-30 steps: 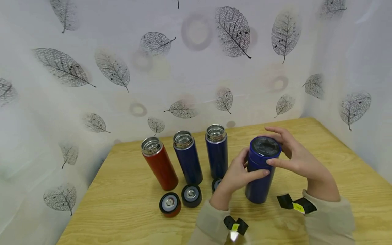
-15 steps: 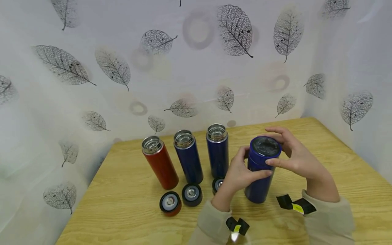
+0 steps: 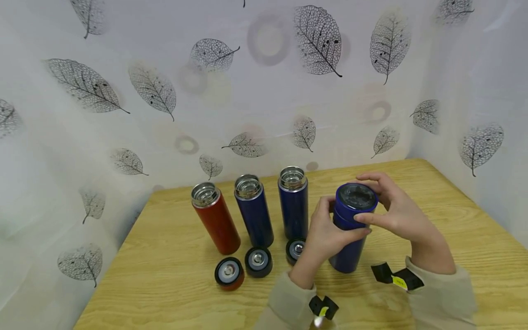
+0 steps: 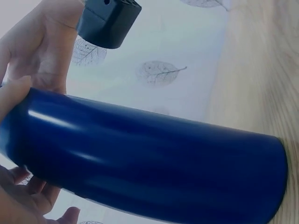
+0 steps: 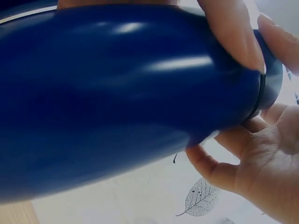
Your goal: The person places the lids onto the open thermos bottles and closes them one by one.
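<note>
A dark blue thermos flask (image 3: 348, 254) stands upright on the wooden table, its lid (image 3: 357, 197) seated on the neck with a dark glossy top. My left hand (image 3: 327, 233) grips the upper body, thumb across the front and fingers behind. Around the lid curls my right hand (image 3: 398, 213), thumb on the near side, fingers on the far side. In the left wrist view the flask body (image 4: 163, 158) meets the table at its base. The right wrist view shows a thin dark seam between body and lid, with my right hand (image 5: 275, 158) at the lid end.
Left of the hands stand three lidless flasks with steel mouths: one red (image 3: 216, 227) and two blue, one in the middle (image 3: 255, 220) and one nearer (image 3: 294, 208). Before them lie upturned lids: red (image 3: 229, 274), dark (image 3: 258, 262), and one partly behind my left wrist (image 3: 295, 250). Leaf-print curtains enclose the table.
My left wrist has shifted slightly right and its thumb reaches further across the flask. The right thumb and the lid have moved a little left. The other flasks and lids stay put.
</note>
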The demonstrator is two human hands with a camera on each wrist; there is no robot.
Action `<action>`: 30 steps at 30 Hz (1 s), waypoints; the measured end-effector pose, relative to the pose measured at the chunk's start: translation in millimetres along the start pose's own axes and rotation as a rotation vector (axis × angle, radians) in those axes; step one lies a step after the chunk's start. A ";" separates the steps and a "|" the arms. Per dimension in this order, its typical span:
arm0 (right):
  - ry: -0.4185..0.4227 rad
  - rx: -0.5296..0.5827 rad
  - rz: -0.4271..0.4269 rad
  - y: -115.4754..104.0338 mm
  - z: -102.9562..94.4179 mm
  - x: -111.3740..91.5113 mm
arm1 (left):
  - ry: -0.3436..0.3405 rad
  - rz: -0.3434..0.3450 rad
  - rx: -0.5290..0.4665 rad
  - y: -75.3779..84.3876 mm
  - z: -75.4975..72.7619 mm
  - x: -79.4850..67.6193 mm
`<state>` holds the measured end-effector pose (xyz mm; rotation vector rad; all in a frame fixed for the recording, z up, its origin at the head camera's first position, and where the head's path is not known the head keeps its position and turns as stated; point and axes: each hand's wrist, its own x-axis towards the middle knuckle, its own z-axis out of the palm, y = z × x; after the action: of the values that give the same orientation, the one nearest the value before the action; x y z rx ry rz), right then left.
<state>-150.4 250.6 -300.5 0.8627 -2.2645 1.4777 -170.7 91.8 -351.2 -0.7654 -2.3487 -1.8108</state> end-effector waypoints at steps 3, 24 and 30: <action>0.016 -0.032 0.011 -1.6 2.5 0.7 | 0.029 -0.018 0.027 2.1 1.2 -1.3; -0.090 -0.119 0.010 -0.2 -0.8 -1.3 | -0.181 -0.010 -0.191 -11.0 -7.3 4.9; -0.076 -0.111 0.003 1.5 -1.3 -1.2 | -0.211 0.019 -0.212 -14.3 -9.2 5.8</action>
<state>-150.6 252.6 -301.7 0.8966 -2.3784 1.3276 -184.0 82.8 -359.0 -1.0488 -2.2812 -2.0897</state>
